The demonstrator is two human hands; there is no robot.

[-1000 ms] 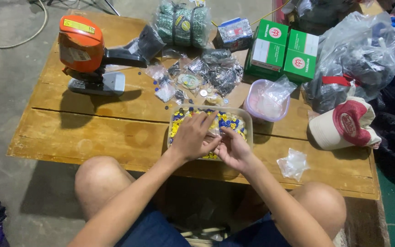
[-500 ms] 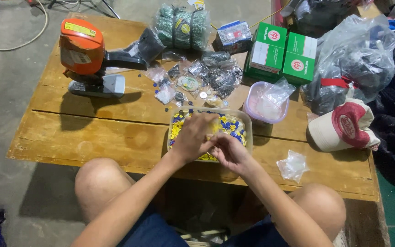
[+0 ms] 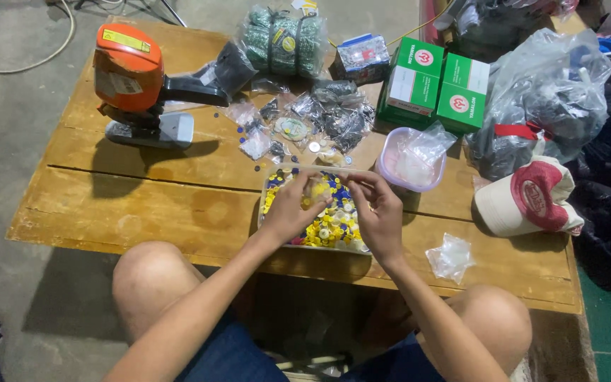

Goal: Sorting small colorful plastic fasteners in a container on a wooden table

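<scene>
Both hands are over the clear plastic tray (image 3: 274, 185) that sits near the front edge of the wooden table (image 3: 143, 205), about midway along it. The left hand (image 3: 293, 205) has its fingers pinched together on something small and yellowish held just above the tray, though what exactly it is I cannot make out; the right hand (image 3: 378, 212) curls in toward it, fingertips close to the same spot, and I cannot tell whether it grips anything itself. The tray is still well filled with a loose mix of yellow, blue and white buttons (image 3: 330, 230), all jumbled together, so the picking-over looks to me far from finished, with most of the heap unsorted. Just behind and to the right of the tray stands a round pinkish tub (image 3: 390, 170) with a crumpled clear bag inside it; I see no buttons in it from here. Further back toward the middle lie small clear bags (image 3: 319, 113) of dark bits, with a few stray buttons on the wood. At the back left corner stands an orange hand press (image 3: 132, 78); along the back edge sit two green boxes (image 3: 436, 85). A red and white cap (image 3: 528, 198) rests at the right edge, and a crumpled scrap of clear plastic (image 3: 450, 256) lies near the front right.
</scene>
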